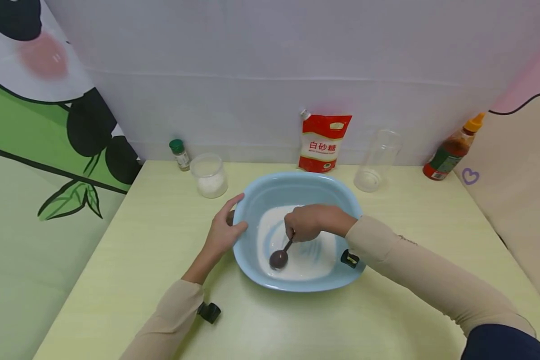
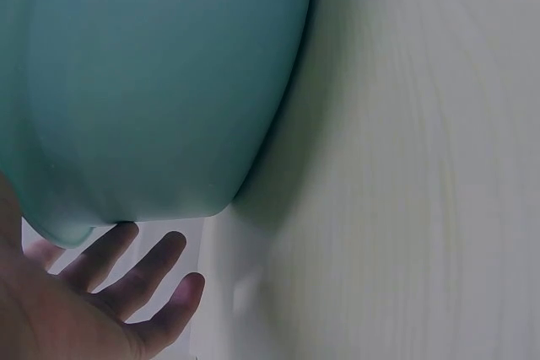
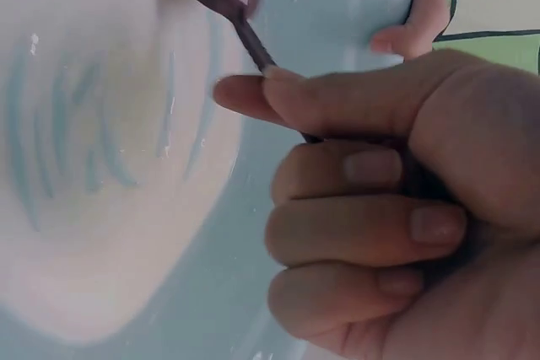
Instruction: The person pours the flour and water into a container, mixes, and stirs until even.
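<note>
A light blue plastic basin (image 1: 297, 178) stands on the table, with a layer of white wet mixture (image 1: 303, 273) on its bottom and blue streaks showing through. My right hand (image 1: 307, 222) grips the handle of a dark brown spoon (image 1: 278, 259) over the basin. The spoon's rounded bowl is down at the mixture, towards the left side. At the basin's left end, my left hand (image 1: 222, 231) holds the rim, thumb on top. In the left wrist view, its fingers (image 2: 152, 267) are below the rim, beside the outer wall.
Behind the basin stand a green-capped small jar (image 1: 180, 155), a glass of white powder (image 1: 209, 176), a red-and-white sugar pouch (image 1: 324, 144) and a tall clear glass (image 1: 377, 162). A sauce bottle (image 1: 453, 147) with an orange cap is at the back right.
</note>
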`<state>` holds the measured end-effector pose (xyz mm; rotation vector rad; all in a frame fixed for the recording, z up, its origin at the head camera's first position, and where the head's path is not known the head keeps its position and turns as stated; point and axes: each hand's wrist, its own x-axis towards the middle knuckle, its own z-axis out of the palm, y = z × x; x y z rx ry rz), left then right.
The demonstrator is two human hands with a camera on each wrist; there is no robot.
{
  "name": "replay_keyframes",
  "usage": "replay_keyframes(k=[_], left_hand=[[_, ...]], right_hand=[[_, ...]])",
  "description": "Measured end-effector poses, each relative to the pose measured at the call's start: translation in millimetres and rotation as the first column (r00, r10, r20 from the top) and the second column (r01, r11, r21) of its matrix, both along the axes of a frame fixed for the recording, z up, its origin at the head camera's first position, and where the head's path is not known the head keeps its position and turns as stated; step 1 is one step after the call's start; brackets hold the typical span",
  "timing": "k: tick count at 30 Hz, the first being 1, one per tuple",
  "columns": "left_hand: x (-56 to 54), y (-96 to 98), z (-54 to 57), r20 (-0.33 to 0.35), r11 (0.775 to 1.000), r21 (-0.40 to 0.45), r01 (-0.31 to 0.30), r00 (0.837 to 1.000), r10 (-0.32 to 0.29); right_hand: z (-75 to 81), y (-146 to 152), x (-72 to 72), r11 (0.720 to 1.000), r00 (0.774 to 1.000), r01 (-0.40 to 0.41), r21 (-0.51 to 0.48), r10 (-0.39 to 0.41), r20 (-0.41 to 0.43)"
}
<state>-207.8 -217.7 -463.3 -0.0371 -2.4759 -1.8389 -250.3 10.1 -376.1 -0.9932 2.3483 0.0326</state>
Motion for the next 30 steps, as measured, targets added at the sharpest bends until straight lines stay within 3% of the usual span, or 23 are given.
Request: replay_keyframes(k=[4, 10, 15, 20, 23, 30], left_hand=[[0.5, -2.4, 0.4, 0.003, 1.0, -0.014, -0.006, 1.0, 0.006], [1.1, -4.1, 1.1, 0.01, 1.0, -0.022, -0.008, 1.0, 0.008], [0.2, -4.0, 2.3, 0.008, 1.0, -0.02, -0.005, 1.0, 0.005], [-0.9, -3.2, 2.1, 0.007, 1.0, -0.017, 0.0, 1.0, 0.0], [-0.2, -2.3, 2.9, 0.004, 1.0, -0.019, 0.0, 1.0, 0.0], [0.2, 0.3, 1.9, -0.002, 1.0, -0.016, 0.002, 1.0, -0.002]], right_hand=[[3.2, 19, 5.4, 0.998, 1.0, -0.009, 0.068, 0.008, 0.012], [11.6, 52, -10.7, 0.983, 0.995, 0.097, 0.157, -0.091, -0.045], [16.8, 66, -30.8, 0.947, 0.956, 0.283, 0.152, -0.265, -0.124], [15.8, 62, -45.4, 0.919, 0.908, 0.394, 0.025, -0.384, -0.169], [12.3, 51, -50.7, 0.917, 0.9, 0.396, -0.039, -0.396, -0.182], [3.4, 12, -49.5, 0.98, 0.961, 0.192, -0.056, -0.199, -0.193]])
